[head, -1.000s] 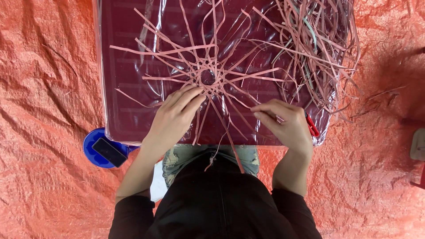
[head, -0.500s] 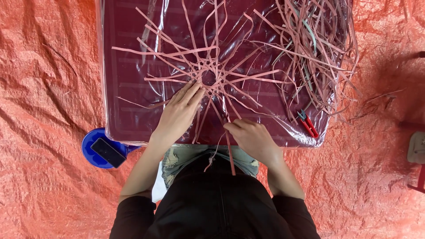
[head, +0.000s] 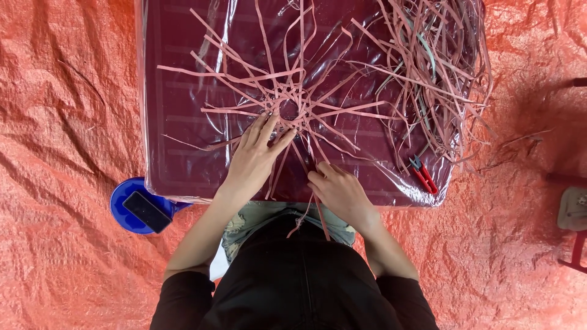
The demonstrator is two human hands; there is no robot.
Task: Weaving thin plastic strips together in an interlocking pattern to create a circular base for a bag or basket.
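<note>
We keep our left hand (head: 255, 160) spread flat on the weave (head: 288, 110), fingers fanned over the crossing strips just beside its round centre; the palm is open and grips nothing, and we judge it sits there as a weight, so the star of strips does not spring apart or turn; our right hand (head: 341, 190) lies lower, near the front edge of the board (head: 183, 153), curled shut on one strip (head: 319, 215) that runs back toward our lap (the pinch itself is under the knuckles, but the strip comes out from beneath the hand); held low and close like this, the strip stays taut from the centre outward, which looks like the reason for the grip

The weave lies on the middle of the board, its spokes radiating to every side; the board is dark red and wrapped in clear film, likely so the strips slide and the surface stays clean; a loose pile (head: 428, 67) of spare strips lies at the far right, within reach yet clear of the work; red snips (head: 423, 174) lie at the right front corner, close to the right hand; a blue lid (head: 125, 211) with a black phone (head: 147, 212) on it sits on the orange tarp (head: 61, 122) to our left, well apart from the strips
</note>
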